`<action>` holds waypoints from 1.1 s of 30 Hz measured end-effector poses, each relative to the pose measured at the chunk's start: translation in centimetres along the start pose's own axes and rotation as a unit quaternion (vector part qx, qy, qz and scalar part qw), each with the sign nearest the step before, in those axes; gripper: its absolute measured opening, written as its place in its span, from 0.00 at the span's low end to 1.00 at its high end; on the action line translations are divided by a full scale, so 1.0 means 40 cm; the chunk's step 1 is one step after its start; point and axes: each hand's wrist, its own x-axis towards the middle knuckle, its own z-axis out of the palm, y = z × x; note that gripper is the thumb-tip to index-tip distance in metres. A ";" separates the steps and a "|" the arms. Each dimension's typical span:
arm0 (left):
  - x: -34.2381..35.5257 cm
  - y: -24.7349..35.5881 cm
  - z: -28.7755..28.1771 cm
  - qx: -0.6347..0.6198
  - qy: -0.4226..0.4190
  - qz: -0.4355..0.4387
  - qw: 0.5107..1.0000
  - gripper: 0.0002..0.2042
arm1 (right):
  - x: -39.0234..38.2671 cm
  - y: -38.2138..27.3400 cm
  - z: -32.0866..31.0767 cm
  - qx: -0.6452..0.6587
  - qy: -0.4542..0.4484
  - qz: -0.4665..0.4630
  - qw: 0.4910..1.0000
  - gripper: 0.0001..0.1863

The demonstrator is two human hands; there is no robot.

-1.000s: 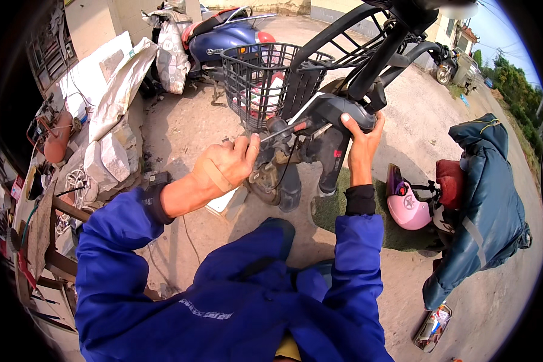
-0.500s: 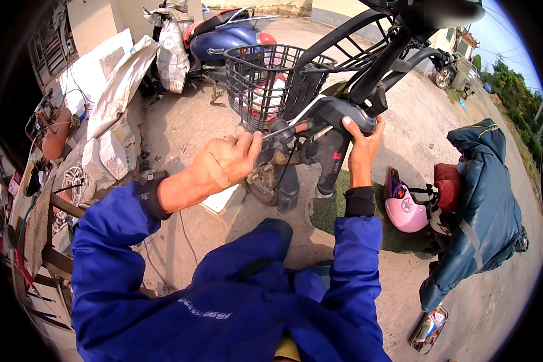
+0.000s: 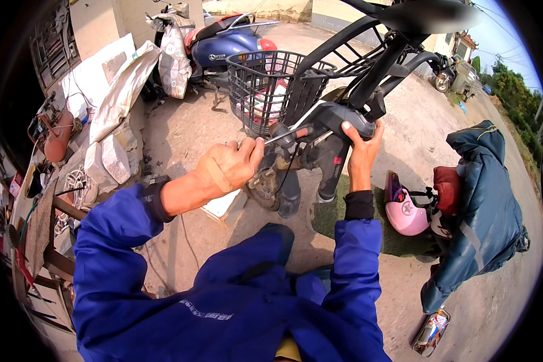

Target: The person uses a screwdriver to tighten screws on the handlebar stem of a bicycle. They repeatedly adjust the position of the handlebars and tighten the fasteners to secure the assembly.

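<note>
Both blue-sleeved arms (image 3: 357,259) reach forward, the left bent inward. The right hand (image 3: 363,155) grips a cover (image 3: 336,117), thumb on top; the left hand (image 3: 226,169), knuckles up, is curled round a rod (image 3: 279,137). The cover, right of the black basket (image 3: 301,99), looks rounded, smooth and dark grey; the rod, thin and silvery.

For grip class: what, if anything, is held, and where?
Left hand: metal rod, by its near end. Right hand: dark housing, by its right end.
</note>
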 end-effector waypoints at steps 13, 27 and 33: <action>-0.004 0.001 0.042 0.035 0.027 -0.028 0.999 0.23 | 0.004 0.021 0.009 0.031 0.007 0.008 0.999 0.50; 0.001 -0.027 0.051 -0.152 -0.058 -0.091 0.982 0.23 | 0.007 0.030 0.013 0.065 -0.010 0.005 0.998 0.43; 0.010 -0.038 0.025 -0.279 -0.036 -0.117 0.952 0.24 | 0.006 0.010 -0.005 0.086 -0.019 0.032 0.996 0.48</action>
